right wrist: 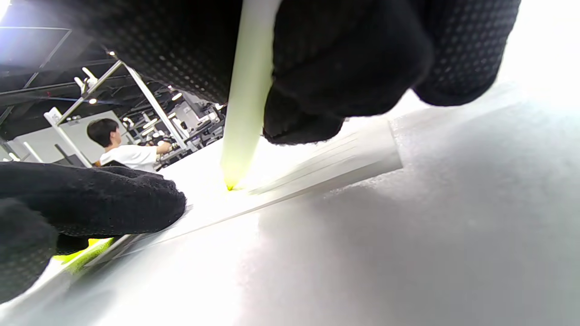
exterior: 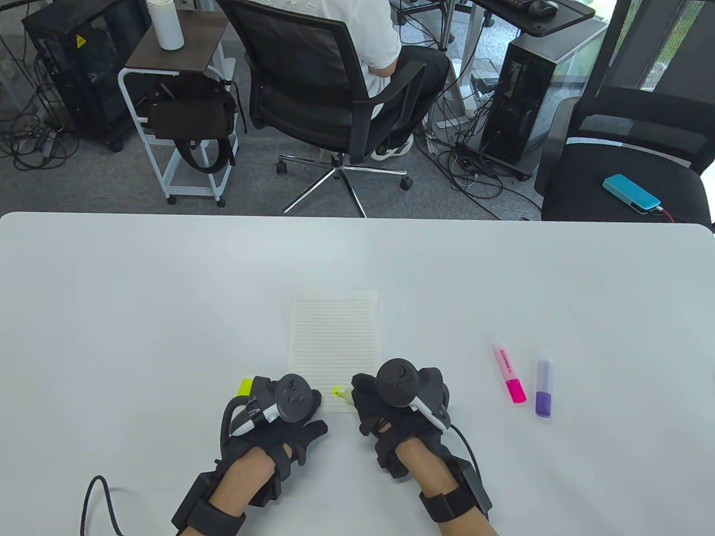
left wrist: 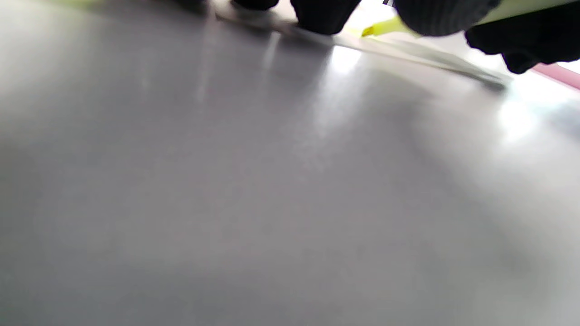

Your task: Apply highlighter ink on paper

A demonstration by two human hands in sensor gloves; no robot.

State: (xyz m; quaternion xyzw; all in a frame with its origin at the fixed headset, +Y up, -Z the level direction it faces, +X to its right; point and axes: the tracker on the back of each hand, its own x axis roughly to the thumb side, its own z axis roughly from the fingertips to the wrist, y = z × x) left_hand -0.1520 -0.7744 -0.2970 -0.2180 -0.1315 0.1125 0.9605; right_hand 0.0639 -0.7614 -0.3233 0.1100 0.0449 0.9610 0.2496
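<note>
The right hand pinches a yellow highlighter pen, tip touching the lined white paper sheet at its near edge; the left hand presses the sheet's corner, fingers seemingly flat, apparently steadying it.

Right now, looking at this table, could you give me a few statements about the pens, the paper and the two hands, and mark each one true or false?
1. The right hand holds a yellow highlighter with its tip on the lined paper. True.
2. The pink highlighter is uncapped. False: its cap is on, and it lies on the table.
3. The left hand rests at the paper's near left corner. True.
4. The purple highlighter lies on the paper. False: it lies on the table, right of the pink one.
5. A yellow cap shows beside the left hand. True.
</note>
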